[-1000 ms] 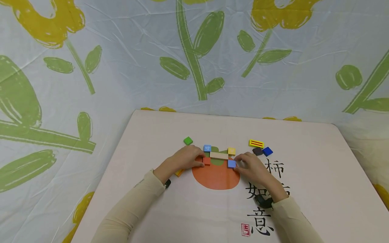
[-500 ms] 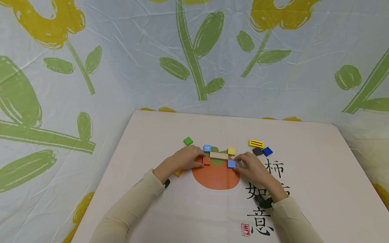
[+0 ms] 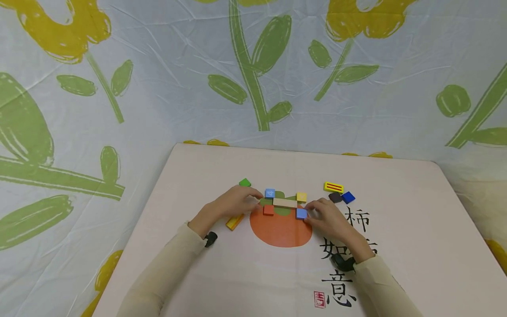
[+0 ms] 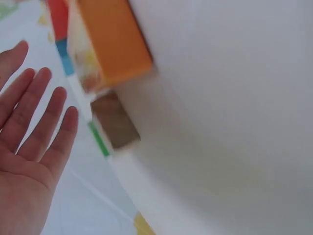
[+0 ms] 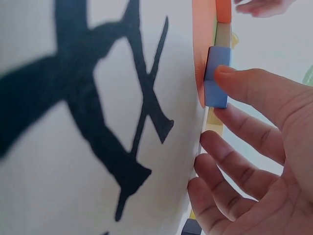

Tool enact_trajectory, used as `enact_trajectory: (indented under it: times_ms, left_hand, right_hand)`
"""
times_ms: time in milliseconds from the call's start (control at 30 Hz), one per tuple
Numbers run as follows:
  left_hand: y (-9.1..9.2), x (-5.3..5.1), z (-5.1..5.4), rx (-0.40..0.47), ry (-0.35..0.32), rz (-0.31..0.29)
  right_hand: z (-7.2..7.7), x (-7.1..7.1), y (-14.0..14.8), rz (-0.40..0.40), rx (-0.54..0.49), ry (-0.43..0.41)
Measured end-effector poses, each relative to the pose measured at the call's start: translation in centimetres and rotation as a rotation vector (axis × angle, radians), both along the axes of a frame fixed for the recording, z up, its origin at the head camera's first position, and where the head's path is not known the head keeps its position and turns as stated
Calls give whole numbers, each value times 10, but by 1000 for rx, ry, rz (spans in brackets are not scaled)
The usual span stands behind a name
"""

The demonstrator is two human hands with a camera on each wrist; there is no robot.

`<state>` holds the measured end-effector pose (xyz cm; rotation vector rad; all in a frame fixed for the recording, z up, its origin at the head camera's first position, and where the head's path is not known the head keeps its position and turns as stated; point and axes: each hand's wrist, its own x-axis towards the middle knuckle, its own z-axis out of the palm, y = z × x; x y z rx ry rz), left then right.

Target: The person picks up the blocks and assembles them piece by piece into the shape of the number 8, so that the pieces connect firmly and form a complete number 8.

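Note:
In the head view a wooden bar (image 3: 285, 203) lies between a light blue block (image 3: 270, 193) and a red block (image 3: 268, 210) at its left, and a yellow block (image 3: 301, 197) and a blue block (image 3: 301, 214) at its right. My left hand (image 3: 233, 202) is just left of the red block, apart from it; its fingers are spread and empty in the left wrist view. My right hand (image 3: 328, 220) pinches the blue block; the right wrist view shows thumb and index finger on that block (image 5: 217, 78).
An orange block (image 3: 235, 222) lies below my left hand, a green block (image 3: 245, 182) above it. At the right lie a yellow block with red stripes (image 3: 334, 187), a black piece (image 3: 336, 197) and a dark blue block (image 3: 348, 197). Black characters (image 3: 339, 288) mark the cloth.
My left hand has let go of the red block and moved left, uncovering more of the orange block. My right hand has stayed at the blue block.

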<state>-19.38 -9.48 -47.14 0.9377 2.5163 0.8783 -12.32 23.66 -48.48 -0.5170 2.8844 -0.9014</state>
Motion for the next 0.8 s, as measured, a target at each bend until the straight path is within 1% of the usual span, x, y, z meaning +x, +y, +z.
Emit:
enact_trajectory:
  times_ms: [100,200,300,367,433,500,600,667,800]
  left_hand:
    - [-14,2,4,65,5,49]
    - [-28,5,3,99,20,99]
    - [-42,7,-1,109,22,168]
    - [-52,9,-4,108,8,220]
    - [-60,10,-7,96,-13,253]
    - [-68,10,-10,77,-25,265]
    - [-76,10,-13,43,-22,251]
    - [-79,10,-15,24,-10,239]
    - [-80,9,-16,-15,-5,225]
  right_hand:
    - [0,0,0,-4,-1,-4]
    - [0,0,0,-5,-2,-8]
    - [-1,-1,1,-4,-6,-8]
    - [-2,-1,1,-3,-7,-9]
    - [-2,-1,0,-2,-7,-10]
    - [-2,-1,0,-2,-5,-12]
    - [-1,-1,0,-5,1,-13]
    - [-1,-1,0,-7,4,-12]
    - [-1,-1,0,-11,4,-9]
